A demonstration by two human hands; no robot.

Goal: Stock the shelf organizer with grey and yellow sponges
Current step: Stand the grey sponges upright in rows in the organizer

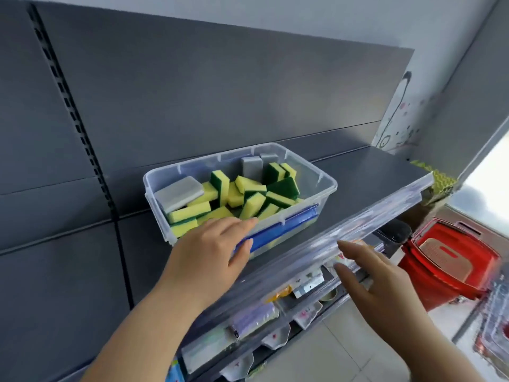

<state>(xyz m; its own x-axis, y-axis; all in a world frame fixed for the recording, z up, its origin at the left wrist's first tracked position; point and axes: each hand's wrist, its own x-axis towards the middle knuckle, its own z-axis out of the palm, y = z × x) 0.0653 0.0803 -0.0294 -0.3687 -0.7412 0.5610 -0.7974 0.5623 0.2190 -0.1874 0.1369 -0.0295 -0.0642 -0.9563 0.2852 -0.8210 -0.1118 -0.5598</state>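
Shelf point(371, 175), grey, against grey panel point(192, 92), bearing clear bin point(326, 198) of sponges point(248, 188); left hand point(209, 244) flat on rim, right hand point(369, 274) spread; red basket point(446, 266) below

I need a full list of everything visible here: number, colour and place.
shelf: one, grey, top level, under the bin.
bin: one, clear with blue latch, on the shelf.
yellow sponges: more than ten, yellow with green backing, heaped in the bin.
grey sponges: three visible, grey, in the bin, one flat, two upright at back.
basket: one, red, lower right.
packaged goods: several, mixed colours, lower shelves, blurred.
left hand: one, rests on the bin's near rim.
right hand: one, fingers straight, before the shelf's front edge.
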